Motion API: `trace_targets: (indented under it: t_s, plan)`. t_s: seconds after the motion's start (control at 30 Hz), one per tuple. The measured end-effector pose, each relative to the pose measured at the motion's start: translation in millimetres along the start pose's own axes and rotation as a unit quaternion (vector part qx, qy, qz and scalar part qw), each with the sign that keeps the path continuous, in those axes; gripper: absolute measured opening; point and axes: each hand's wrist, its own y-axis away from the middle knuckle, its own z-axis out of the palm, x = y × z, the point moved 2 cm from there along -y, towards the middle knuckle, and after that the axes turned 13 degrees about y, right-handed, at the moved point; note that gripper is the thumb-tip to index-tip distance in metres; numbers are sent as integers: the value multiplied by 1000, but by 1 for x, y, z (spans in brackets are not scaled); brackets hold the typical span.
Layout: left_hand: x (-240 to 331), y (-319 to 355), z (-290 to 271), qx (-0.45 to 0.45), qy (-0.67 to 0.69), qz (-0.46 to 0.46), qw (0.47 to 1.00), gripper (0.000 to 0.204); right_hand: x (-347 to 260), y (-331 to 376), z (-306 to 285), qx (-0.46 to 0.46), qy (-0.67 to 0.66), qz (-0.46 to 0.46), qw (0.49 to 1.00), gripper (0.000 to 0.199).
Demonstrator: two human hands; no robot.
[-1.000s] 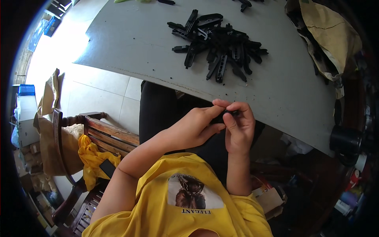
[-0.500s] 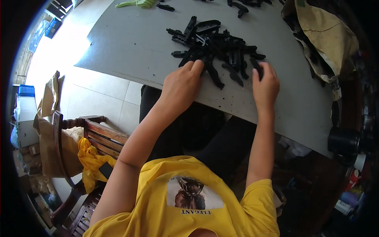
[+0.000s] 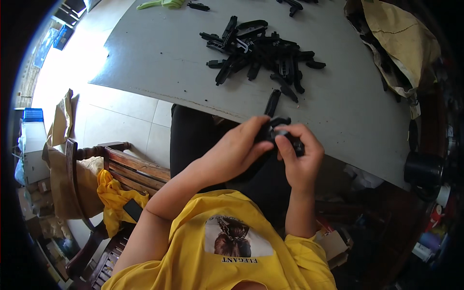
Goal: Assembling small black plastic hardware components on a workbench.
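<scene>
In front of me, over the near table edge, my two hands come together on small black plastic parts. My left hand (image 3: 237,151) pinches a curved black plastic part (image 3: 280,121) between thumb and fingers. Right against it, my right hand (image 3: 304,157) is closed on another black plastic part (image 3: 298,147), mostly hidden by the fingers. Whether the two pieces are joined cannot be made out. Just beyond my hands, one long black part (image 3: 273,102) lies on the grey table (image 3: 159,72). Farther off is a loose pile of similar black parts (image 3: 261,53).
An open brown paper bag (image 3: 403,41) with black parts lies at the table's right. A light green object (image 3: 164,4) and a few more black pieces (image 3: 292,7) sit at the far side. Left of me stands a wooden chair (image 3: 130,164) with yellow cloth (image 3: 113,193).
Both hands have left the pile and met nearer my body, each bringing a black plastic part. One long black part now lies apart near the table edge.
</scene>
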Motion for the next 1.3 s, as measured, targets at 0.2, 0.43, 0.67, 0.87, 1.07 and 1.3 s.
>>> trace_targets:
  t_s: [0.2, 0.43, 0.67, 0.87, 1.07, 1.3]
  plan:
    - [4, 14, 15, -37, 78, -11, 996, 43, 1, 31, 5, 121, -138, 60, 981, 36]
    - [5, 4, 20, -44, 58, 86, 994, 38, 14, 25, -8, 19, -259, 102, 960, 30]
    - [-15, -51, 13, 130, -413, 85, 898, 29, 33, -86, -43, 159, -52, 17, 986, 12]
    - [-14, -51, 8, 99, -427, 55, 897, 28, 38, -134, -44, 74, 517, -76, 850, 23]
    - [-11, -30, -24, 96, -141, 32, 985, 32, 30, -101, -52, 61, 527, -80, 844, 21]
    - [18, -19, -4, 38, -38, -54, 997, 51, 8, -32, -10, -78, -106, 104, 986, 15]
